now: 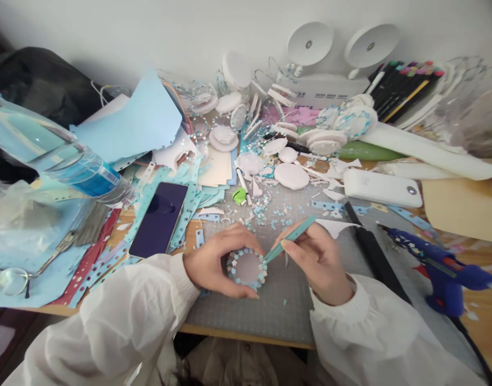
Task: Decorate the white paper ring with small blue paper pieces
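On the grey cutting mat (246,316) lies a white disc (247,269) ringed with tiny blue and white paper flowers. My left hand (225,260) curves around its left side, thumb along the near edge and fingers over the far edge. Pinched in my right hand (312,260) is a pair of teal tweezers (291,237). Its tips touch the flower ring on the disc's right side; whether they hold a flower is too small to tell. A small teal scrap (285,302) rests on the mat nearby.
A phone (158,220) and a tilted water bottle (85,166) are at left. White discs (291,176) and paper scraps crowd the back. A blue glue gun (442,273), a black bar (374,257) and a white power bank (382,187) are at right.
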Tool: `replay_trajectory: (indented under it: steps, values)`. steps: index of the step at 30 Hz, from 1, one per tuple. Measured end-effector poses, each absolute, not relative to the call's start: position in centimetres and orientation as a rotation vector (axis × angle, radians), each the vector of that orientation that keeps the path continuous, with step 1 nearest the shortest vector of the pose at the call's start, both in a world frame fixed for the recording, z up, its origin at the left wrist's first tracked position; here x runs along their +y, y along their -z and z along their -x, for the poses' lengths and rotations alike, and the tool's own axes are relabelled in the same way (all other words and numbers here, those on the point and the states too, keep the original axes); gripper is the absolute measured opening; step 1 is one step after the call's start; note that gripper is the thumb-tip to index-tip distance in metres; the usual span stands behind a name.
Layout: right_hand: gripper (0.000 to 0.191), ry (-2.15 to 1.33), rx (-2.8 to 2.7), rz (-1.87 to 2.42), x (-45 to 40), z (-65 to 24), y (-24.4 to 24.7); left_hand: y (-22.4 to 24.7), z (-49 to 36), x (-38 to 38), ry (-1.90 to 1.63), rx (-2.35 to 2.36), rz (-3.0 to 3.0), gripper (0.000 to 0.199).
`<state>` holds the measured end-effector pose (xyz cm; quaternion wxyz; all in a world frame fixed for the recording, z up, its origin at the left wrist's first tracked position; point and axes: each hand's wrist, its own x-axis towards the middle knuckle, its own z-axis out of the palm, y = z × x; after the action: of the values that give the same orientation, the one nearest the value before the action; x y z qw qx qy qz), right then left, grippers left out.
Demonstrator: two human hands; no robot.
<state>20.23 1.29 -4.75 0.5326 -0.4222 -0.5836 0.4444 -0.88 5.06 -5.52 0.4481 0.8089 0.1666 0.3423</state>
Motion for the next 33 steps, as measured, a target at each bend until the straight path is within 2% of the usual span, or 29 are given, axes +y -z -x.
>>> replay_trajectory:
  steps: [5, 11, 16, 27, 31, 33]
  values:
    - [0.009, -1.163, -1.361, 1.020, 1.4, -20.1, 4.6, 5.4, 0.8, 5.0, -0.861, 0.400, -2.000, 0.055]
    - [0.016, -1.442, -1.152, 1.024, 1.3, -20.2, 5.0, 5.4, 0.7, 5.0, -0.869, 0.391, -2.019, 0.055]
    - [0.016, -1.509, -1.065, 1.021, 1.3, -20.3, 5.1, 5.5, 0.7, 4.9, -0.863, 0.401, -2.004, 0.055]
    - [0.008, -1.241, -0.669, 0.987, 2.9, -21.5, 4.2, 5.0, 0.8, 4.8, -0.803, 0.396, -1.984, 0.052]
    - [0.019, -1.134, -0.609, 0.998, 3.7, -22.8, 4.6, 5.2, 0.8, 4.6, -0.797, 0.379, -1.982, 0.050]
    - [0.018, -1.033, -0.671, 1.040, 4.0, -23.2, 4.9, 5.2, 0.8, 4.5, -0.787, 0.369, -1.993, 0.050]
